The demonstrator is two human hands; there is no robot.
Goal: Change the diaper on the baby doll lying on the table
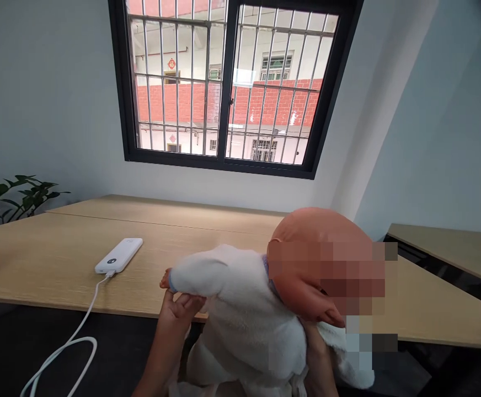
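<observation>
A baby doll (244, 298) in a white fleecy suit is in front of me, tilted, with its bare head (319, 226) toward the right. One of its arms stretches left, and a small doll hand comes out of the blue-trimmed cuff (172, 280). My left hand (180, 306) is closed at that cuff, thumb and fingers pinching under the sleeve. On the other side, my right hand (318, 353) reaches up against the doll's chest below the head. Its fingers are hidden by the doll. The doll's face is blurred out.
A light wooden table (58, 248) spans the view behind the doll. On it lies a white power bank (120, 255) with a white cable (81, 325) hanging over the front edge. Leaves of a plant (25, 193) show at left. A barred window (224, 160) is ahead.
</observation>
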